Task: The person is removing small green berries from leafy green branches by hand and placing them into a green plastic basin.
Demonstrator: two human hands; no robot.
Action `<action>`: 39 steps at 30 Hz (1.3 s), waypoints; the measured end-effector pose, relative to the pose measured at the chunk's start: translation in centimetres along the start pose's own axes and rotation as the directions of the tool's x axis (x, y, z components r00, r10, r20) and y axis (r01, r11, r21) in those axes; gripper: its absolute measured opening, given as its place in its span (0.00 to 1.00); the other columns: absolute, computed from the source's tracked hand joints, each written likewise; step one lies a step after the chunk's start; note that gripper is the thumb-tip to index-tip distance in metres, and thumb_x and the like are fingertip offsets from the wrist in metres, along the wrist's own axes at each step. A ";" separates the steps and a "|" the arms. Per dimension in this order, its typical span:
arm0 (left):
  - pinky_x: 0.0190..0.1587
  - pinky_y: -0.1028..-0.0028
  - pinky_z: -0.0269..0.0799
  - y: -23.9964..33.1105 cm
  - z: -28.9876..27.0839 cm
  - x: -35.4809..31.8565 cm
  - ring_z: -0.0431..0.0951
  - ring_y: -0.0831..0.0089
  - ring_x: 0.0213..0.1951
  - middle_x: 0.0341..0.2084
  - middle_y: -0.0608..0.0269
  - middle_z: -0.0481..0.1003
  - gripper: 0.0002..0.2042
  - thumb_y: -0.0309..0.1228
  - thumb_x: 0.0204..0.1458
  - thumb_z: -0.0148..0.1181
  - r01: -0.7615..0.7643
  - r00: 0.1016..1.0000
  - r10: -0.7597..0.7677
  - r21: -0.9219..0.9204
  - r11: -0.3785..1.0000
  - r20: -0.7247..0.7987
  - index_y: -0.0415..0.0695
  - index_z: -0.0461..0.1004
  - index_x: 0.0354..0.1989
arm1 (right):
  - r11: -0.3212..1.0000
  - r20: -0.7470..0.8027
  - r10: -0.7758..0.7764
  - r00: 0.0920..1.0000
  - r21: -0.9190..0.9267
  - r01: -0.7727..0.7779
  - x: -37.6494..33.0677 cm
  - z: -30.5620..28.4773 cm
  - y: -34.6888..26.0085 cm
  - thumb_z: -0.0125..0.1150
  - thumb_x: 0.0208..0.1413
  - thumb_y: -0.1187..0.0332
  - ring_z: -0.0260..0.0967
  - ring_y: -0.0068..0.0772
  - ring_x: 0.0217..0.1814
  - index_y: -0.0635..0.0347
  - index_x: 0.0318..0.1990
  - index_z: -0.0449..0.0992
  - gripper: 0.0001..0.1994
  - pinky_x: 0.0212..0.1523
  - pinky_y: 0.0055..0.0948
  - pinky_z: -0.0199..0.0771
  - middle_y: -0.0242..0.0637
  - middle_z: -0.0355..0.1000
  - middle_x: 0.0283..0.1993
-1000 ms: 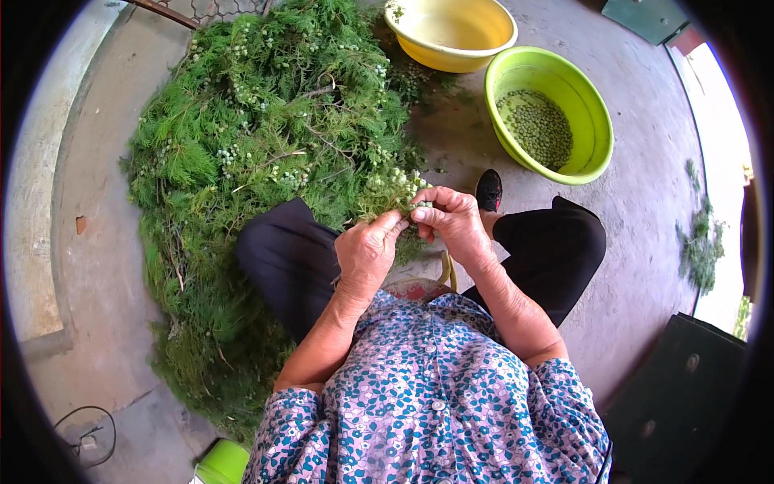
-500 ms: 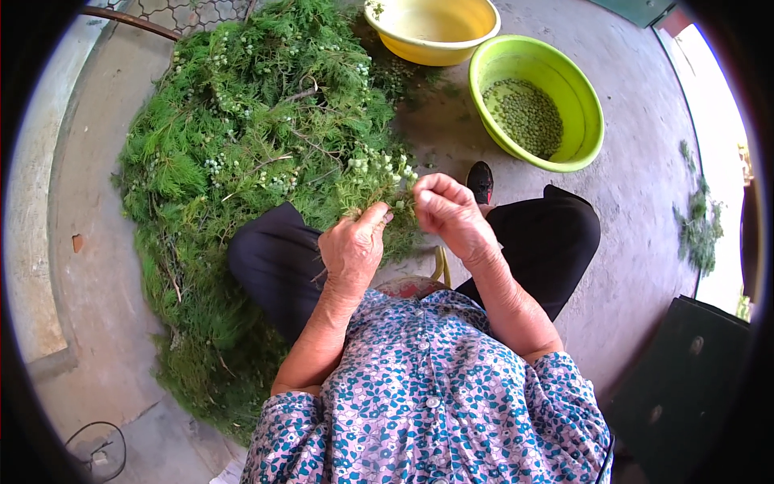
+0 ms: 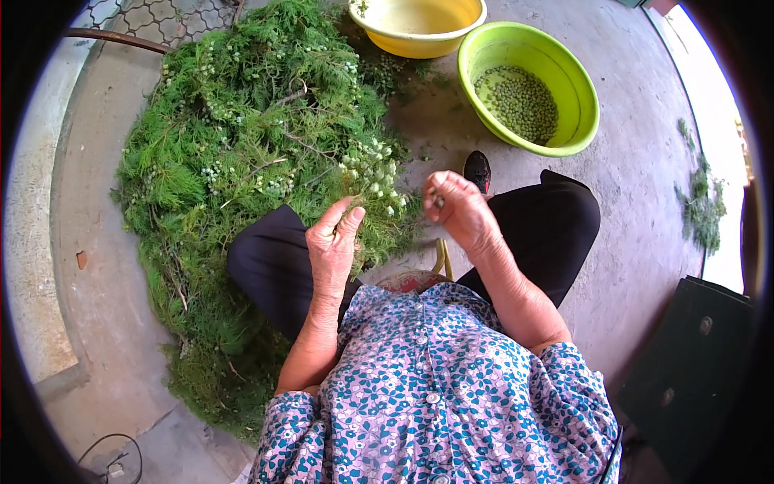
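My left hand [image 3: 330, 246] is closed around the lower end of a leafy evergreen sprig [image 3: 376, 179], which carries a cluster of pale green seed cones and points away from me. To its right, apart from the sprig, my right hand [image 3: 461, 214] is curled. A few small green seed cones [image 3: 438, 198] show between its thumb and fingers. Beyond it stands a lime green basin [image 3: 582, 95] with a layer of loose green cones [image 3: 520, 105] in its bottom. A big heap of cut evergreen branches [image 3: 218, 153] lies at my left, many bearing pale cones.
Behind the heap is a yellow basin [image 3: 451, 40] with a pale inside. My shoe [image 3: 477, 169] rests on the concrete floor [image 3: 637, 169] near the lime basin. Loose green sprigs [image 3: 703, 206] lie at the far right, and a dark green panel [image 3: 685, 363] stands at the lower right.
My right hand has drawn slightly right, away from the sprig, and cones now show in its fingers. My left hand has shifted a little left and tilted upright with the sprig.
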State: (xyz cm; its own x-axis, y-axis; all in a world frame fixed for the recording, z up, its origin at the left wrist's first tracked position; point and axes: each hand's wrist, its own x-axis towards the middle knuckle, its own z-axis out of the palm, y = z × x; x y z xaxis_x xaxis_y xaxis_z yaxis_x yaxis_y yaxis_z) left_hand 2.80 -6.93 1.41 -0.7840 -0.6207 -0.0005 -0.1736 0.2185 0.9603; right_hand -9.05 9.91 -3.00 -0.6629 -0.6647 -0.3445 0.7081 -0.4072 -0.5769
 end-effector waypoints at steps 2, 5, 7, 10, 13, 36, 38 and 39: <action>0.21 0.83 0.60 0.6 0.2 -0.1 0.62 0.85 0.18 0.16 0.71 0.69 0.12 0.31 0.47 0.62 0.013 1.000 -0.013 0.019 1.000 0.004 0.38 0.75 0.38 | 0.997 -0.042 0.065 0.997 0.044 -0.063 -0.7 1.7 1.2 0.55 0.54 0.63 0.66 0.21 0.26 0.59 0.34 0.72 0.08 0.23 0.19 0.63 0.28 0.68 0.26; 0.22 0.83 0.60 0.5 0.2 -0.2 0.62 0.86 0.19 0.17 0.71 0.69 0.12 0.31 0.47 0.62 0.003 0.999 -0.006 0.074 0.997 0.035 0.39 0.74 0.39 | 0.990 -0.024 0.111 0.994 0.094 -0.108 -0.8 2.9 2.2 0.55 0.54 0.62 0.63 0.20 0.25 0.58 0.36 0.71 0.10 0.23 0.18 0.60 0.26 0.67 0.29; 0.23 0.82 0.63 0.9 0.4 -0.2 0.64 0.86 0.20 0.18 0.69 0.71 0.12 0.29 0.46 0.62 -0.114 0.993 0.108 0.145 0.983 0.046 0.39 0.74 0.39 | 0.988 -0.028 0.134 0.991 0.081 -0.131 -0.5 3.5 2.1 0.56 0.53 0.64 0.62 0.20 0.24 0.58 0.36 0.71 0.08 0.22 0.18 0.59 0.26 0.67 0.29; 0.29 0.81 0.67 1.0 0.5 -0.2 0.69 0.84 0.25 0.25 0.65 0.75 0.12 0.25 0.45 0.62 -0.084 0.996 0.077 0.156 0.984 0.053 0.39 0.74 0.39 | 0.988 0.119 0.150 0.981 0.025 -0.154 -0.6 3.1 1.6 0.56 0.51 0.67 0.61 0.20 0.24 0.58 0.36 0.71 0.06 0.21 0.19 0.59 0.26 0.67 0.29; 0.32 0.81 0.68 0.4 0.6 -0.2 0.70 0.84 0.29 0.28 0.64 0.76 0.14 0.23 0.43 0.62 -0.026 0.999 0.017 0.211 0.977 0.045 0.38 0.73 0.40 | 0.982 0.103 0.190 0.976 -0.015 -0.189 -0.7 3.4 1.1 0.54 0.50 0.69 0.63 0.21 0.25 0.59 0.36 0.70 0.07 0.19 0.19 0.58 0.29 0.69 0.30; 0.25 0.81 0.66 -0.6 1.1 0.0 0.68 0.84 0.20 0.18 0.62 0.73 0.14 0.28 0.42 0.65 -0.036 0.999 0.034 0.149 0.988 0.017 0.39 0.73 0.38 | 0.977 -0.243 -0.181 0.953 0.067 0.203 0.1 -0.1 0.4 0.56 0.50 0.73 0.62 0.22 0.23 0.61 0.36 0.70 0.05 0.21 0.20 0.62 0.31 0.67 0.26; 0.26 0.81 0.66 -0.8 1.2 -0.1 0.67 0.84 0.20 0.18 0.63 0.73 0.14 0.28 0.42 0.65 -0.008 1.000 0.007 0.107 0.994 0.011 0.39 0.73 0.38 | 0.990 -0.107 -0.064 0.992 0.121 0.077 -0.4 0.3 0.2 0.55 0.49 0.74 0.65 0.25 0.27 0.61 0.34 0.70 0.05 0.23 0.21 0.62 0.34 0.69 0.30; 0.25 0.81 0.66 -0.8 1.2 -0.1 0.67 0.84 0.20 0.17 0.63 0.73 0.14 0.28 0.42 0.65 -0.028 1.000 0.028 0.100 0.995 0.003 0.39 0.73 0.38 | 0.989 0.016 -0.015 1.000 0.147 0.012 -0.4 0.3 0.5 0.54 0.48 0.75 0.66 0.26 0.29 0.61 0.34 0.70 0.05 0.24 0.21 0.62 0.35 0.69 0.31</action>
State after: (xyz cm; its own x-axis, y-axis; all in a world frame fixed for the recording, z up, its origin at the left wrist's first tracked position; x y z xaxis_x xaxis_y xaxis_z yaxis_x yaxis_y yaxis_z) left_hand 2.25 -6.13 0.31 -0.7905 -0.6120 0.0253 -0.2102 0.3098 0.9273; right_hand -8.36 9.85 -2.91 -0.6692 -0.6687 -0.3241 0.7281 -0.5029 -0.4658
